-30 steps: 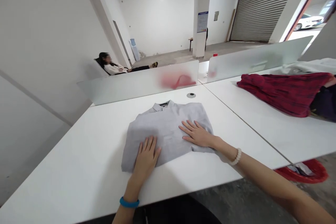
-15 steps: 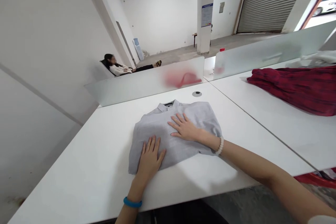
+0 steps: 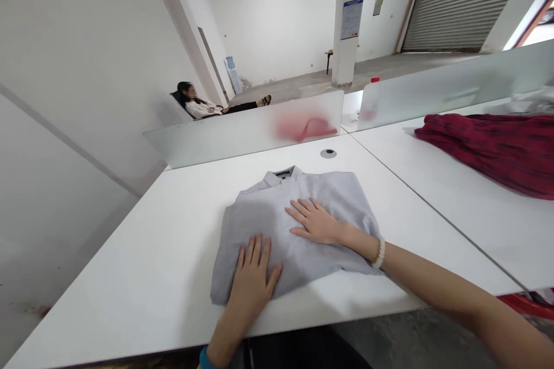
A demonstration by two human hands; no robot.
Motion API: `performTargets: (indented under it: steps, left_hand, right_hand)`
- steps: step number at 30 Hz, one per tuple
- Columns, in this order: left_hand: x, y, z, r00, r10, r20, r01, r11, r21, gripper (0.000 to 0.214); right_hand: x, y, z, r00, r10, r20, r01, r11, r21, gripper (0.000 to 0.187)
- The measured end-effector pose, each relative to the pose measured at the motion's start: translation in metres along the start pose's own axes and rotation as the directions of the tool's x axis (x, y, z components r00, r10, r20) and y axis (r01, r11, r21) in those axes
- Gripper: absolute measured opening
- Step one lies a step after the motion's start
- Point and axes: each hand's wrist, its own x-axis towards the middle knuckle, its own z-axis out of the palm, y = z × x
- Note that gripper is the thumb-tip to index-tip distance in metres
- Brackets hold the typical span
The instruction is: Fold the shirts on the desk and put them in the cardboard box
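A light grey collared shirt [image 3: 277, 213] lies folded on the white table [image 3: 164, 253], its collar toward the far side. Flat on its lower left part rests my left hand [image 3: 251, 279], fingers stretched forward and thumb apart; a blue band is on that wrist. My right hand [image 3: 315, 221] lies spread on the shirt's middle right, wearing a pale beaded bracelet [image 3: 379, 253]. Neither hand grips the cloth. The shirt's underside is hidden.
Frosted dividers [image 3: 246, 135] run along the table's far edge. A round cable cover [image 3: 328, 153] sits behind the shirt. Dark red checked cloth [image 3: 493, 150] lies on the table to the right. Beyond the divider a person [image 3: 199, 105] reclines in a chair.
The camera view has shifted slightly, so the shirt and hands appear a little lower and further right. Both hands are still flat on the shirt, in nearly the same places.
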Motion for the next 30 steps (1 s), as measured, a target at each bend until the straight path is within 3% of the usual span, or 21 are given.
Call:
performTargets:
  steps: [6, 8, 9, 10, 12, 14, 16, 18, 21, 25, 28, 30]
  left_hand:
    - [-0.030, 0.028, -0.012, 0.991, 0.034, -0.132, -0.025, 0.997, 0.075, 0.057]
    - [-0.031, 0.034, -0.017, 0.986, 0.036, -0.161, -0.026, 0.998, 0.064, 0.055]
    - [-0.030, 0.037, -0.020, 0.984, 0.042, -0.170, -0.034, 0.998, 0.048, 0.055]
    - [-0.028, 0.041, -0.023, 0.983, 0.048, -0.177, -0.045, 0.999, 0.026, 0.055]
    - [-0.021, 0.051, -0.031, 0.984, 0.053, -0.167, -0.063, 0.997, -0.053, 0.053]
    - [-0.008, 0.064, -0.039, 0.990, 0.061, -0.124, -0.084, 0.978, -0.190, 0.051]
    - [0.011, 0.078, -0.044, 0.993, 0.094, -0.066, -0.111, 0.930, -0.350, 0.049]
    - [0.031, 0.092, -0.045, 0.991, 0.131, -0.029, -0.128, 0.866, -0.484, 0.047]
    - [0.054, 0.107, -0.037, 0.988, 0.157, 0.009, -0.119, 0.786, -0.607, 0.048]
    - [0.060, 0.114, -0.026, 0.989, 0.148, 0.022, -0.093, 0.724, -0.684, 0.049]
    - [0.057, 0.112, -0.028, 0.992, 0.126, 0.024, -0.061, 0.624, -0.779, 0.047]
    - [0.057, 0.109, -0.033, 0.996, 0.071, 0.062, 0.022, 0.466, -0.884, 0.047]
  right_hand:
    - [-0.071, -0.009, -0.036, 0.995, -0.043, 0.085, 0.029, 0.985, 0.167, 0.059]
    - [-0.107, 0.001, -0.048, 0.996, 0.075, 0.042, -0.083, 0.971, 0.223, 0.054]
    - [-0.127, 0.008, -0.053, 0.978, 0.209, -0.012, -0.200, 0.950, 0.241, 0.053]
    - [-0.147, 0.014, -0.056, 0.927, 0.367, -0.073, -0.339, 0.906, 0.256, 0.054]
    - [-0.184, 0.024, -0.059, 0.742, 0.658, -0.128, -0.603, 0.739, 0.300, 0.059]
    - [-0.211, 0.025, -0.060, 0.579, 0.815, -0.027, -0.759, 0.551, 0.348, 0.065]
    - [-0.221, 0.014, -0.063, 0.518, 0.842, 0.152, -0.812, 0.428, 0.396, 0.067]
    - [-0.217, -0.002, -0.068, 0.541, 0.793, 0.281, -0.804, 0.390, 0.449, 0.066]
    - [-0.198, -0.022, -0.079, 0.632, 0.674, 0.383, -0.751, 0.412, 0.516, 0.062]
    - [-0.185, -0.029, -0.088, 0.749, 0.520, 0.411, -0.649, 0.449, 0.615, 0.049]
    - [-0.184, -0.026, -0.084, 0.765, 0.548, 0.339, -0.599, 0.410, 0.688, 0.055]
    - [-0.180, -0.028, -0.076, 0.757, 0.578, 0.304, -0.567, 0.351, 0.746, 0.065]
